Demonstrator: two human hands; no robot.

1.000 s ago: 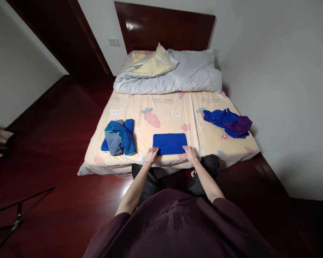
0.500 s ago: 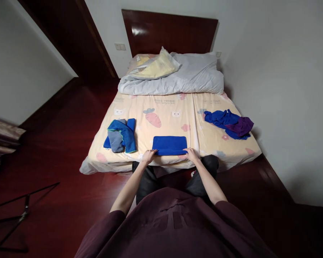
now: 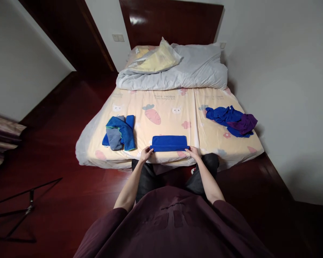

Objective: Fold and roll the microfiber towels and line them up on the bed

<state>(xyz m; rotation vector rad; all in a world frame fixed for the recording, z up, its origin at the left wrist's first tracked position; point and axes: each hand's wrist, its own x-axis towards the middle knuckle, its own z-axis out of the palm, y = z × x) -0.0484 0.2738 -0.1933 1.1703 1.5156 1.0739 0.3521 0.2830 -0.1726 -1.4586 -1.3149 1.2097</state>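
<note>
A blue towel (image 3: 169, 141) lies near the front edge of the bed, its near side folded over into a band. My left hand (image 3: 146, 154) pinches the left end of that band, and my right hand (image 3: 193, 152) pinches the right end. To the left rests a small stack of blue and grey cloths (image 3: 120, 133), the top one edged in green. Crumpled blue and purple cloths (image 3: 231, 121) lie in a heap on the right side of the bed.
The bed (image 3: 131, 107) has a patterned peach sheet. A grey quilt (image 3: 196, 68) and a pale yellow pillow (image 3: 161, 59) lie by the dark headboard (image 3: 174, 21). On the floor at left stands a black metal stand (image 3: 29, 208); a curtain (image 3: 2, 139) hangs behind it.
Both hands have raised the towel's near edge and turned it away from me, so a folded band now shows over the lower part. The view has tilted slightly down.
</note>
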